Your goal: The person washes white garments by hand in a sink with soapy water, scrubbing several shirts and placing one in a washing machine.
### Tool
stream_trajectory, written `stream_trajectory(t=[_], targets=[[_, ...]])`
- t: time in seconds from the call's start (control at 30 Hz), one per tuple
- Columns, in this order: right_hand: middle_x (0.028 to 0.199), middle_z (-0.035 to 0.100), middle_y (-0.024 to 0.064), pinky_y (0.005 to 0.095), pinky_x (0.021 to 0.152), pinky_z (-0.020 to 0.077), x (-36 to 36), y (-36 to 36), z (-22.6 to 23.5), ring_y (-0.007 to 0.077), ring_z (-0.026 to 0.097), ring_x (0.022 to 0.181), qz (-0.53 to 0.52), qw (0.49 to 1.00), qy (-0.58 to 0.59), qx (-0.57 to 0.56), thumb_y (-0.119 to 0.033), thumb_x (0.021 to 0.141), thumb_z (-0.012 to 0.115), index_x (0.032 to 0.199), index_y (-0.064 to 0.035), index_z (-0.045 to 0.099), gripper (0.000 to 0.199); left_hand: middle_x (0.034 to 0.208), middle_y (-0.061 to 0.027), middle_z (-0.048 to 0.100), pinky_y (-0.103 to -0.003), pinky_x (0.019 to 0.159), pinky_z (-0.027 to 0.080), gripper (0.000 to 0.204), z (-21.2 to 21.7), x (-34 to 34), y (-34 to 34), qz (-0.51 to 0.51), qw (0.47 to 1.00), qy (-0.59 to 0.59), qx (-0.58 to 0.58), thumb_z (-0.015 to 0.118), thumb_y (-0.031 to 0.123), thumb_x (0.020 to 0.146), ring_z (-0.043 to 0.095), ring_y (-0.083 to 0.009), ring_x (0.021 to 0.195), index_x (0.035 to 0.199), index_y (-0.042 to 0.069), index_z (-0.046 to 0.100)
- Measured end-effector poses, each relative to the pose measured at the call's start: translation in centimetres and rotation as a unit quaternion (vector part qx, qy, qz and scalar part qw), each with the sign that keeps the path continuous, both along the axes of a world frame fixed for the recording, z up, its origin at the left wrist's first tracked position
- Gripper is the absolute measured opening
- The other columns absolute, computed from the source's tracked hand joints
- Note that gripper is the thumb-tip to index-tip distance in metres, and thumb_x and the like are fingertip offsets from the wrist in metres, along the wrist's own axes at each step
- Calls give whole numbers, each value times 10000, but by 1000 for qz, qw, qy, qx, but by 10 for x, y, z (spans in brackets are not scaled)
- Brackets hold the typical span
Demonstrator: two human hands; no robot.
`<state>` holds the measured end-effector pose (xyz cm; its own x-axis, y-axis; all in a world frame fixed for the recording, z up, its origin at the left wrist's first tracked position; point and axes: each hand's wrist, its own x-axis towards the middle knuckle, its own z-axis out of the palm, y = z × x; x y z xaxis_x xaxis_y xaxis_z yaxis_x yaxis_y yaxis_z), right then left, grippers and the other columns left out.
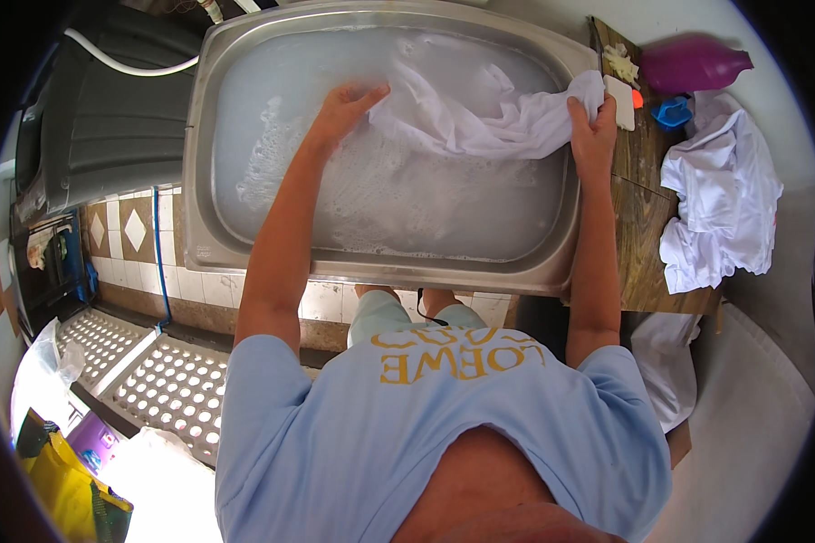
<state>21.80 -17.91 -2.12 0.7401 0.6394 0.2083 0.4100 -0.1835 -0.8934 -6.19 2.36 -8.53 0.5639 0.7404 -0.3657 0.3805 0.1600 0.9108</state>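
Note:
A wet white cloth (pixel 480 127) stretches between my hands over a steel basin (pixel 203 181) of cloudy, sudsy water. At its left edge my left hand (pixel 342 113) is closed, thumb and fingers pinching the fabric. My right hand (pixel 594 140) grips the bunched right end at the basin's right rim, with the cloth lifted above the water there. The cloth's far left part lies in the water. Just beyond my right fingers is a white rectangular block (pixel 619 103), apparently a soap bar, on the wooden board.
On the wooden board (pixel 638 217) to the right are a pile of white garments (pixel 720 199), a blue plastic piece (pixel 672 112) and a purple bottle-like container (pixel 695 64). A dark ridged plastic container (pixel 118 104) stands left of the basin. Perforated panels (pixel 167 389) lie lower left.

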Motion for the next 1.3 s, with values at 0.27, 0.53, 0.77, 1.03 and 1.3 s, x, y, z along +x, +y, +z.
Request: stream_trajectory(t=[0.27,0.53,0.77,1.03,1.3], targets=[[983,602,155,310,817,440,-12,1,1,208,570,895,-30,999,-34,-13,-191,811,632,1116,65,487,424,948,-16,639,-265,852,428,320,19,-6,1,-68,991,-92,-74,628,290,848,557,-108,933,1052,43,637],[986,615,193,304,790,450,-16,-1,-2,201,588,889,40,996,-52,-63,-208,794,664,1149,60,477,483,750,30,540,-224,671,394,107,15,-23,27,-29,987,-97,-125,539,131,767,474,-87,710,835,82,604],[935,589,133,388,876,400,-35,10,4,260,551,928,-47,941,-335,-16,-228,727,728,1081,2,563,453,800,10,545,-222,683,392,116,18,-33,36,-15,992,-54,-110,547,142,741,473,-95,766,841,94,580],[910,573,80,423,868,359,-103,32,-14,275,534,907,221,935,-229,-160,-237,752,672,996,-80,620,296,1011,-17,583,-280,851,381,315,24,-1,18,-101,900,-102,411,589,79,793,506,-166,1013,1103,133,606],[765,581,62,342,780,387,-95,45,-29,175,546,773,235,954,-91,-162,-212,798,635,905,-69,629,178,1001,2,581,-349,855,378,344,33,-6,6,-179,886,68,422,598,77,776,512,-203,896,1110,158,615]])
